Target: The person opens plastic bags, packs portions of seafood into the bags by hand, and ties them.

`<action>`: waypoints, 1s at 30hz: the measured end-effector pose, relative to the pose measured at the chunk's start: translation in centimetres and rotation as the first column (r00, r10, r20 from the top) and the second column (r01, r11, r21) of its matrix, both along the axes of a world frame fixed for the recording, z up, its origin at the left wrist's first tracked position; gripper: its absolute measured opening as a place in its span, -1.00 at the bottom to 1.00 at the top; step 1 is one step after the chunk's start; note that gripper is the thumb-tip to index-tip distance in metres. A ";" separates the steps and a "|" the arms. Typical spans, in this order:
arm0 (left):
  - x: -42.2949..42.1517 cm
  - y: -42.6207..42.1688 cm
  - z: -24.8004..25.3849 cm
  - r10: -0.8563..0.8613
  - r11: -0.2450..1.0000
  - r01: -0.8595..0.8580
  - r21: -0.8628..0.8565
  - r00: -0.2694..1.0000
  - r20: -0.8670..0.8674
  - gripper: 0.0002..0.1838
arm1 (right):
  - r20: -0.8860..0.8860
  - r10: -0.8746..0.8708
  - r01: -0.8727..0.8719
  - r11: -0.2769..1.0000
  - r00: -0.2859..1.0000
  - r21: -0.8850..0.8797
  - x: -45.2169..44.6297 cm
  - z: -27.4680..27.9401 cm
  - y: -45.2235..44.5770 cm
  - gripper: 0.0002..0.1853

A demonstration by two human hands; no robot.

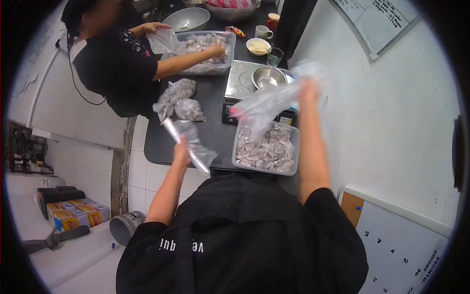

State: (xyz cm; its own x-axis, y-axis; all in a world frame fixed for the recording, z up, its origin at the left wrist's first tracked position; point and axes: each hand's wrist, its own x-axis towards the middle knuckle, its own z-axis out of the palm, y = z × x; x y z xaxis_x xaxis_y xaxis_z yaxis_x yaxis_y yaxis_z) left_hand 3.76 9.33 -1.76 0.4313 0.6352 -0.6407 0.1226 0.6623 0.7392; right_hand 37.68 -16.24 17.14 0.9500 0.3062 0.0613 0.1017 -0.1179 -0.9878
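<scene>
My left hand [181,153] is closed around a roll of clear plastic bags [172,131], with a loose sheet of film hanging off its right side. In my right hand [309,92], raised and blurred, is a clear plastic bag [269,105] that stretches left across the front of a digital scale [240,76]. Below the bag, a clear plastic tub [296,164] holds greyish pieces that look like small squid or octopus. Several filled bags [188,110] of similar pieces lie beyond my left hand. A steel bowl [269,77] sits on the scale.
Across the table at the left, a co-worker [117,63] holds a bag and reaches into a larger tub [230,44] of the same pieces. Near the wall stand a glass [275,58], a small bowl [258,47] and a mug [264,32]. A bucket [125,229] is on the floor.
</scene>
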 end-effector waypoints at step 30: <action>8.4 -4.4 5.1 -0.574 0.815 0.574 0.079 0.818 -0.031 -0.60 | -0.429 0.357 -0.367 0.928 0.830 0.063 -7.1 -5.8 2.6 -0.59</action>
State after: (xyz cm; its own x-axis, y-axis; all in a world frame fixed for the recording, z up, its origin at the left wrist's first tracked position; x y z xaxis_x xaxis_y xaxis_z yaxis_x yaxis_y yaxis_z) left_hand 12.15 4.97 3.34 0.7306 0.3227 -0.6018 0.4658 0.4088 0.7848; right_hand 30.62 -13.62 11.31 0.7018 0.6300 -0.3326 -0.2877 -0.1764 -0.9413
